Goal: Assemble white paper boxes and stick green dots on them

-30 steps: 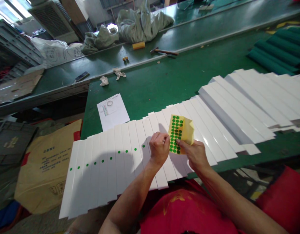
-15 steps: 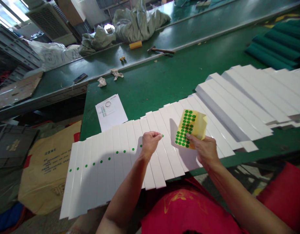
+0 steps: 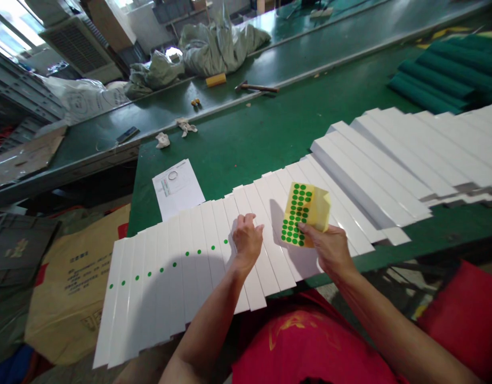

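My left hand [image 3: 248, 239] is over the row of flat white boxes [image 3: 214, 277], its thumb apart from the slightly curled fingers. Nothing shows between them; the spot under the palm is hidden. Left of it, green round stickers [image 3: 174, 264] run in a line, one on most of the overlapping white pieces. My right hand [image 3: 334, 248] grips a folded yellow sheet of green dot stickers [image 3: 297, 213] by its lower edge, thumb on top. The sheet is held above the white pieces and casts a shadow on them.
More white pieces [image 3: 373, 165] overlap to the right. A printed paper [image 3: 184, 197] lies behind the row on the green table [image 3: 230, 144]. Farther back are a hammer [image 3: 257, 88], a yellow roll [image 3: 216, 80] and dark green folded pieces [image 3: 441, 74]. A brown sack [image 3: 70, 298] stands left.
My left hand has gone from a pinch with a green sticker at its fingertips to spread fingers over the white pieces. My right hand still holds the sheet. The whole view has shifted slightly.
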A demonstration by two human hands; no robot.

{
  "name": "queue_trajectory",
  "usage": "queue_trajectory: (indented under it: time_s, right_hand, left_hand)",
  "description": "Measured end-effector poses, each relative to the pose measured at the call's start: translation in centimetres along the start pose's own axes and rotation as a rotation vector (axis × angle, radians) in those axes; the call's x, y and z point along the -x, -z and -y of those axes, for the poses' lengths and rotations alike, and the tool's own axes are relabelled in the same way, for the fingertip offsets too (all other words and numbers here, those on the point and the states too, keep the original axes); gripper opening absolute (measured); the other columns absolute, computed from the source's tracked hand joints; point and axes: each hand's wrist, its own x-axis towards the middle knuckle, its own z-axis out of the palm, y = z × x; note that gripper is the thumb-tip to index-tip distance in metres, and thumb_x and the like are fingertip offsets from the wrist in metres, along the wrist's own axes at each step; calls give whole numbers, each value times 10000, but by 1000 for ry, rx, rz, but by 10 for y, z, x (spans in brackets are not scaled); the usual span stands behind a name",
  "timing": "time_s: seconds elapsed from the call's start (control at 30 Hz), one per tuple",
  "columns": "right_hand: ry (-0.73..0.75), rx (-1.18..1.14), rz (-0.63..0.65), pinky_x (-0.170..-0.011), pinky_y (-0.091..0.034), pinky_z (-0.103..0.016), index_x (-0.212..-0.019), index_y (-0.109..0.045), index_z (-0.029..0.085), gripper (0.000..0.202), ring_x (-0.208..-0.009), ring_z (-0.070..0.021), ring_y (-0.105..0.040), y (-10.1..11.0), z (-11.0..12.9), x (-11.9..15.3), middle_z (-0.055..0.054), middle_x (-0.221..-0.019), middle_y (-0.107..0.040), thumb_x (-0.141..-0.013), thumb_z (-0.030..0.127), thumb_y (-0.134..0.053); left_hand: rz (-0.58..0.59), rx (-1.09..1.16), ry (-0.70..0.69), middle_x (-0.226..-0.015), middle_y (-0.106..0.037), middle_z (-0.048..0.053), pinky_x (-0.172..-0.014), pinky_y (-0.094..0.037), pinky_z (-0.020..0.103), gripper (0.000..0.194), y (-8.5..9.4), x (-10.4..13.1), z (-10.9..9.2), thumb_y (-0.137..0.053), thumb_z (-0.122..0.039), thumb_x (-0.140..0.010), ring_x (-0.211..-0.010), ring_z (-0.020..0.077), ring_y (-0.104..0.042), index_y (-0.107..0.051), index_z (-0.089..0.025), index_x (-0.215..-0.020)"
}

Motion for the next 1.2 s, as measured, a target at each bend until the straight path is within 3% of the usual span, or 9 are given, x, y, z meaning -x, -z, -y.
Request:
queue_trajectory:
  time_s: [0.07, 0.17, 0.3, 0.57, 0.7, 0.77, 0.87, 0.97, 1.2]
  right_hand:
    - [5, 6, 4, -547, -586, -284, -770, -750, 102, 316, -583, -189, -679, 1, 0, -1, -58, -691, -729, -505, 218, -877]
    - [-10, -1, 16, -558, -589, -299, -785, -749, 101, 334, -583, -195, -680, 1, 1, 0, -58, -701, -731, -499, 216, -878]
    - [-29, 8, 54, -604, -599, -332, -805, -751, 102, 334, -603, -207, -687, 1, 3, 2, -66, -724, -736, -538, 266, -867]
    - [-33, 32, 56, -587, -570, -281, -787, -749, 119, 307, -580, -173, -669, 3, 2, -1, -33, -696, -727, -539, 258, -867]
    - [-34, 34, 27, -573, -564, -259, -772, -747, 113, 291, -573, -162, -661, 5, 1, -4, -21, -661, -715, -532, 226, -865]
    - [-19, 36, 7, -575, -571, -273, -792, -749, 108, 304, -587, -174, -669, 6, 3, -7, -33, -681, -722, -538, 231, -861]
    - [7, 34, -30, -586, -582, -292, -796, -748, 103, 308, -604, -187, -679, 10, 7, -14, -47, -705, -731, -544, 242, -858]
    - [20, 24, -71, -600, -588, -293, -774, -745, 107, 300, -612, -186, -682, 15, 11, -22, -43, -703, -730, -529, 233, -865]
    - [11, 29, -43, -642, -594, -295, -794, -748, 114, 318, -636, -185, -690, 17, 16, -33, -39, -716, -733, -518, 216, -866]
  left_hand:
    - [-53, 4, -48, -1039, -635, 66, -793, -454, 278, 235, 0, 4, -3, -684, -230, -800, -923, 185, -611, -682, -209, -1034]
    - [2, 193, -124, -872, -643, 30, -725, -458, 247, 109, -2, 8, -12, -634, -250, -846, -758, 133, -610, -725, -203, -884]
    - [35, 419, -187, -780, -632, 6, -658, -451, 228, 103, -8, 11, -27, -696, -215, -782, -664, 106, -585, -736, -189, -874]
    - [-82, 307, -282, -683, -580, 9, -626, -398, 234, 112, -20, 16, -38, -642, -150, -793, -653, 116, -546, -716, -170, -711]
    - [-64, 344, -321, -690, -574, 7, -642, -398, 229, 116, -20, 16, -41, -622, -124, -783, -663, 111, -542, -706, -165, -715]
    - [-3, 450, -297, -679, -569, -2, -615, -395, 217, 90, -19, 12, -40, -636, -159, -779, -639, 101, -530, -708, -164, -724]
    - [79, 562, -143, -692, -596, -2, -583, -401, 208, 98, -17, 0, -33, -649, -222, -778, -622, 96, -534, -712, -155, -745]
    - [117, 493, -19, -731, -637, 7, -613, -420, 215, 101, -17, -12, -25, -644, -220, -766, -653, 104, -566, -711, -149, -739]
    - [177, 284, -21, -692, -630, -4, -639, -394, 243, 106, -22, -12, -31, -652, -180, -728, -637, 123, -566, -714, -207, -646]
